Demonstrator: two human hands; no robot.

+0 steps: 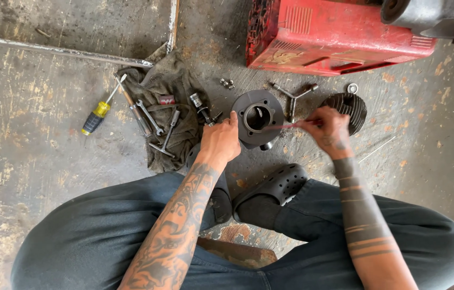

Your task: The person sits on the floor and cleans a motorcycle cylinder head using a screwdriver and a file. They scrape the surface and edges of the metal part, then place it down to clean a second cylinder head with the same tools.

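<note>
The scene is lit evenly by soft, diffuse daylight; no hard shadows are cast, only faint ones under the legs and beside the red machine [340, 35]. No glare is seen on the concrete floor [39, 161]. Focus is kept sharp at the centre, while slight wide-angle stretching and softness are noticed toward the edges.

A dark finned engine cylinder [258, 119] stands on the concrete floor [39, 161], bore facing up, its round flange ringed with bolt holes. A thin red-handled tool [291, 125] lies nearly level across its right rim, tip reaching toward the bore.
</note>
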